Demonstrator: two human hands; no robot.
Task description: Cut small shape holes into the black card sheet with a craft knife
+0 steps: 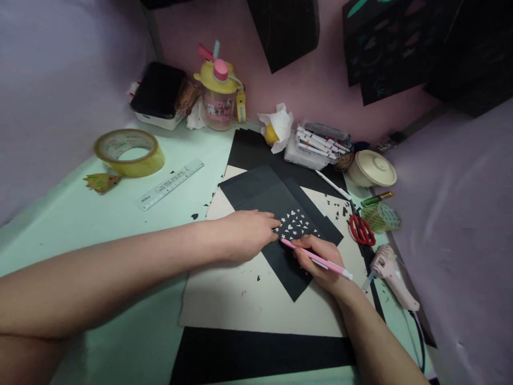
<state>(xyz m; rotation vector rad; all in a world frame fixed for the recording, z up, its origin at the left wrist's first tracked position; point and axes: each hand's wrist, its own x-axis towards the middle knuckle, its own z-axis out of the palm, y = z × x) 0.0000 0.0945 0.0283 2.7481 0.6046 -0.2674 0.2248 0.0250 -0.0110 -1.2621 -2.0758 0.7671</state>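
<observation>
A sheet of black paper [256,190] lies askew on a pale board [224,299]. Small white-looking hearts, stars and triangles form a cluster on the paper, apparently cut through it. My left hand [250,233] rests flat on the sheet, fingers stretched out to the left edge of the cluster. Gripped in my right hand [324,262] is a slim pink pen-style craft knife [320,260]. Its front end points at the lower left of the cluster, close to my left fingertips; the very tip is too small to make out.
Tape roll [129,152] and clear ruler [171,184] lie left. Behind stand a drinking cup [218,99] and a marker box [316,145]. On the right are red-handled scissors [362,230], a glue gun [393,275] and a lidded bowl [371,168]. Black scraps litter the board.
</observation>
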